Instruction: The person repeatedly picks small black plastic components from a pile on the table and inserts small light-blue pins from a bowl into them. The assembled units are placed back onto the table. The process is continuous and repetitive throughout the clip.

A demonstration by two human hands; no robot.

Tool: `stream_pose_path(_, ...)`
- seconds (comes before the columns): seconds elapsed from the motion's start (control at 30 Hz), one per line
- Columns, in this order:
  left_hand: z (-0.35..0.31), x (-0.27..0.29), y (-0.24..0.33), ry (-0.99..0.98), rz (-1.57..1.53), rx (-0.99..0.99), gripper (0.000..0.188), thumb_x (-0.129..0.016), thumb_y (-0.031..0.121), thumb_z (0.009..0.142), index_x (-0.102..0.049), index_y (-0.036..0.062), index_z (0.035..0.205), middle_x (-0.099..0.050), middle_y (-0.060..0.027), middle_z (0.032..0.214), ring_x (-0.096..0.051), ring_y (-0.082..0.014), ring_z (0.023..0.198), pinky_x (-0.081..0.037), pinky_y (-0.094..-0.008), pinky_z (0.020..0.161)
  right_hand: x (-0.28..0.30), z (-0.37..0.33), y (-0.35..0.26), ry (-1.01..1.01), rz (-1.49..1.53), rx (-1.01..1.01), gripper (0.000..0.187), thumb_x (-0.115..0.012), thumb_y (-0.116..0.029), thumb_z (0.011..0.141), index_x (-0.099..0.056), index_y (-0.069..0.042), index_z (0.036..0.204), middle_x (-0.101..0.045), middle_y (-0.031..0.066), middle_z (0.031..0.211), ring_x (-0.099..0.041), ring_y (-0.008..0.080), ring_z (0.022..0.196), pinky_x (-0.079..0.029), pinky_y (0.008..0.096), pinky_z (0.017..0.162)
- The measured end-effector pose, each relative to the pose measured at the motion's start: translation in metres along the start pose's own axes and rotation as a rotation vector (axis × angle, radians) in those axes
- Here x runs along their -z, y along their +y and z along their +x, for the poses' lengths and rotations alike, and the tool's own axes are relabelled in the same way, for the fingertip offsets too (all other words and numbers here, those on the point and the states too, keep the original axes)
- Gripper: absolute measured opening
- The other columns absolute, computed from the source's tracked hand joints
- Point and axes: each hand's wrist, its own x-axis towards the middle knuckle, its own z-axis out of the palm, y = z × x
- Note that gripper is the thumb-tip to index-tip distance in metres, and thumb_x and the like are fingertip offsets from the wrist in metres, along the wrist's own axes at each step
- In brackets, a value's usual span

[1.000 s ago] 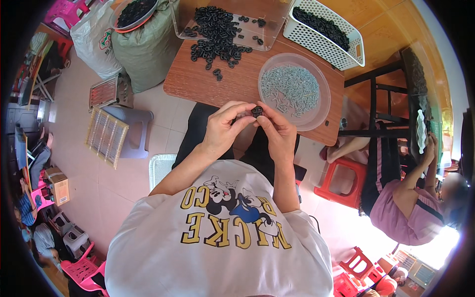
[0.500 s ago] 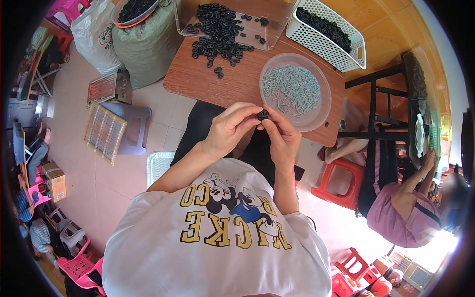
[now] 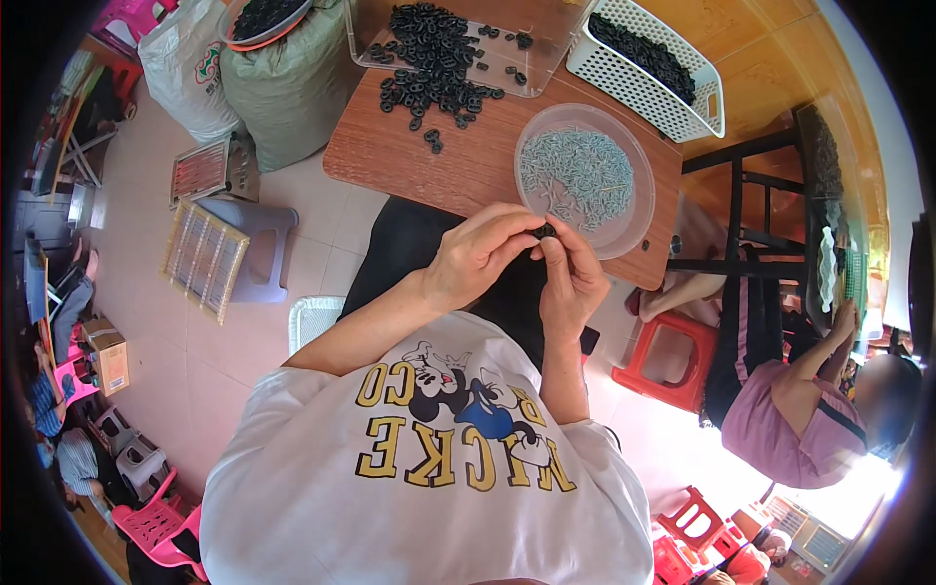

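A small black plastic part [image 3: 543, 232] is pinched between the fingertips of both my hands, close to the table's front edge. My left hand [image 3: 478, 252] closes on it from the left, thumb and forefinger together. From the other side my right hand [image 3: 572, 271] grips it, with its thumb against the part. Just beyond my fingers stands a round clear tub [image 3: 639, 210] of silvery screws [image 3: 575, 166]. Loose black parts with holes [image 3: 429, 88] lie heaped farther back, spilling from a clear tray [image 3: 531, 73] onto the brown table [image 3: 390, 146].
A white perforated basket [image 3: 673, 112] of black parts stands at the back right. To the right are a red stool [image 3: 663, 361] and a seated person [image 3: 795, 419]. Full sacks [image 3: 283, 107] and a grey stool [image 3: 268, 249] stand on the left.
Both my hands have shifted slightly right with the black part, toward the tub's near edge. The part has turned a little between my fingers.
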Motion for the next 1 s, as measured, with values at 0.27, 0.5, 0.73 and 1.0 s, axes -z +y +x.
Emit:
stream_pose_path(0.27,0.009,-0.003,0.003,-0.058,-0.25,0.255,0.023,-0.065,-0.006,0.077,-0.064,-0.0027,0.099,-0.064,-0.0098,0.097,-0.063,-0.0154,0.083,-0.052,-0.0253,0.072,0.004,0.007,-0.002,0.041,0.181,-0.113,0.028,-0.061,0.003,0.083,-0.062,0.001,0.111,-0.061,0.0038,0.088,-0.057,0.0071,0.075,-0.046,0.0192,0.067)
stream_pose_path(0.5,0.01,-0.005,0.001,0.007,-0.489,0.633,0.013,-0.063,-0.004,0.081,-0.065,-0.0048,0.093,-0.064,-0.0078,0.089,-0.063,-0.0118,0.078,-0.05,-0.0216,0.071,0.007,0.002,0.018,-0.029,-0.125,-0.08,0.029,-0.066,0.001,0.079,-0.064,0.0,0.108,-0.064,0.0057,0.083,-0.059,0.0082,0.073,-0.047,0.0215,0.067)
stream_pose_path(0.73,-0.012,0.011,-0.018,0.124,-0.572,0.756,0.019,-0.063,-0.001,0.083,-0.064,-0.0018,0.102,-0.066,-0.0055,0.089,-0.061,-0.0083,0.08,-0.048,-0.0202,0.072,0.035,0.068,-0.073,0.265,-0.428,0.555,0.02,-0.067,0.005,0.074,-0.064,0.001,0.093,-0.066,0.0088,0.087,-0.063,0.0159,0.078,-0.049,0.0244,0.071)
stream_pose_path(1.0,-0.043,0.043,-0.037,0.034,-0.332,0.864,0.017,-0.063,0.003,0.083,-0.065,-0.0013,0.1,-0.067,-0.0061,0.088,-0.06,-0.0087,0.08,-0.046,-0.0205,0.07,0.065,0.208,-0.09,0.422,-0.433,0.597,0.024,-0.06,-0.001,0.085,-0.059,0.004,0.109,-0.065,0.0124,0.1,-0.062,0.0159,0.089,-0.049,0.027,0.079)
